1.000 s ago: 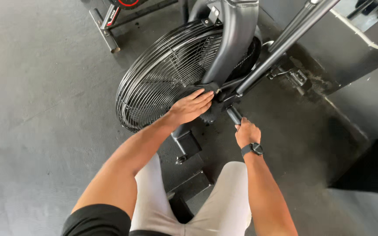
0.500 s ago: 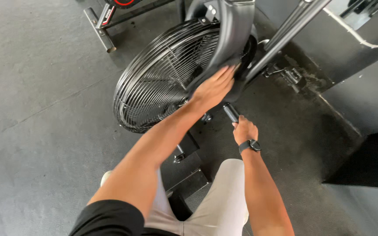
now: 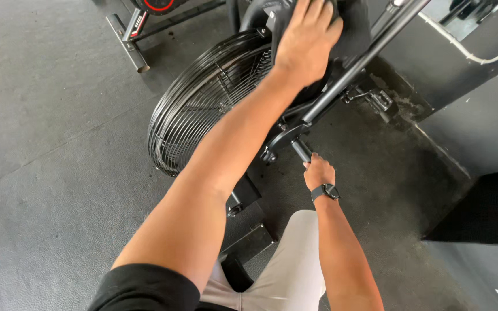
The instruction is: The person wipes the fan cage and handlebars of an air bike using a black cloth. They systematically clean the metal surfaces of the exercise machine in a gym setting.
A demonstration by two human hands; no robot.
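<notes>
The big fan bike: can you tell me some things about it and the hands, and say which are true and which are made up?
1. The left hand lies flat on the dark top part of the fan bike. True.
2. The right hand holds a red ball. False: it grips a short black peg low on the bike.
3. The round fan cage is black wire. True.
4. A watch is on the left wrist. False: it is on the right wrist.
5. The floor is green grass. False: it is grey matting.
</notes>
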